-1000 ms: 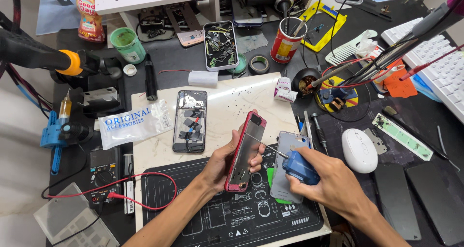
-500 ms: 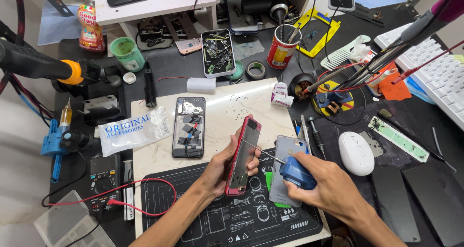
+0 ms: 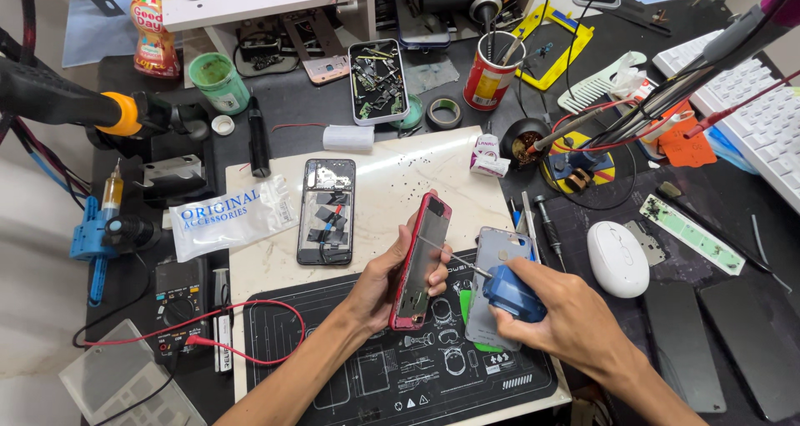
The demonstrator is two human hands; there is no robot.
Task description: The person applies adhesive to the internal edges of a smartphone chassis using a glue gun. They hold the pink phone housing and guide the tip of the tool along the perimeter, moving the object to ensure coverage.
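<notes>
Holding, head view: left hand (image 3: 385,286) with its grip pinching a red-framed phone chassis with bare metal inner plate (image 3: 419,261), thumb on the near long edge and fingers curled behind the far one. The chassis stands tilted on edge above the black printed work mat (image 3: 350,376) on the tabletop. Right hand (image 3: 560,311): grip closed round a blue bottle with a thin metal needle tip (image 3: 510,291), the needle reaching left to touch or nearly touch the plate. Handling, judged: chassis light, stiff yet thin, likely bendable and easily scratched; best taken by its long side rails, off the plate. Bottle appears soft, squeezable. Adjacent: grey phone back cover (image 3: 495,286) lying under the right hand; opened black phone (image 3: 327,211) flat on the pale board (image 3: 392,176); white mouse (image 3: 617,258) to the right.
</notes>
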